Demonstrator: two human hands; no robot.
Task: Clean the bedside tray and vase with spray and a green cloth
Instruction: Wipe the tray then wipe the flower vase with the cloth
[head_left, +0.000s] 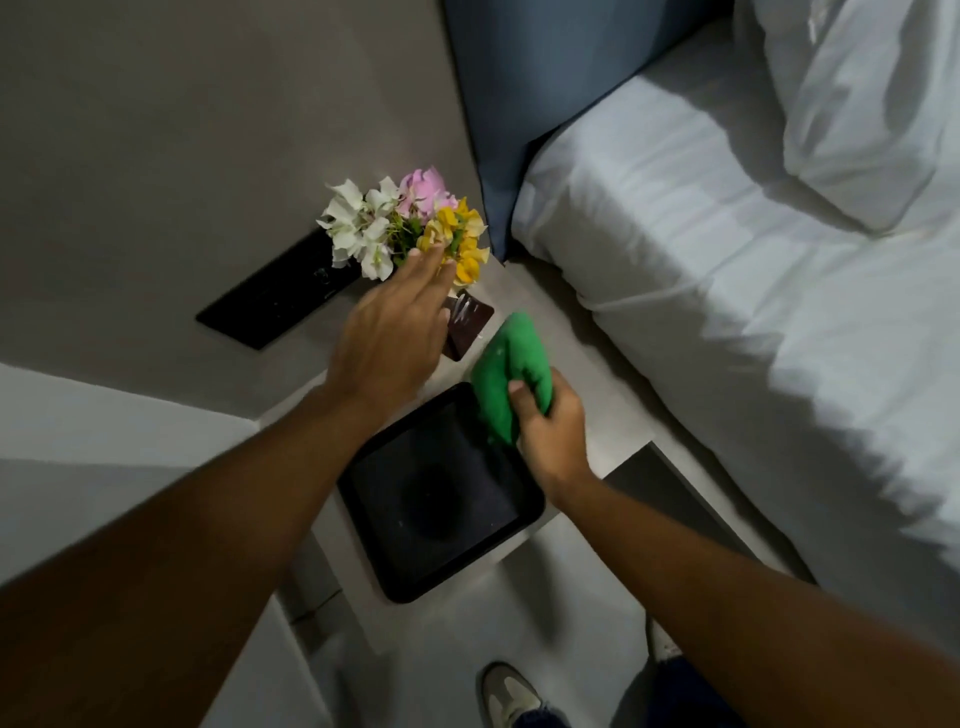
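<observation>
A black square tray (441, 499) with rounded corners lies on the grey bedside shelf (561, 338). Behind it stands a dark square vase (467, 325) holding white, pink and yellow flowers (405, 223). My left hand (395, 332) stretches over the vase with fingers spread, its fingertips at the yellow blooms; it hides most of the vase. My right hand (550, 431) grips a bunched green cloth (506, 374) above the tray's far right corner, just right of the vase. No spray bottle is in view.
A black switch panel (270, 296) is set in the wall left of the flowers. The bed with white sheets (727, 260) and a pillow (872, 93) lies to the right, against a blue headboard (519, 78). My shoe (511, 691) shows on the floor below.
</observation>
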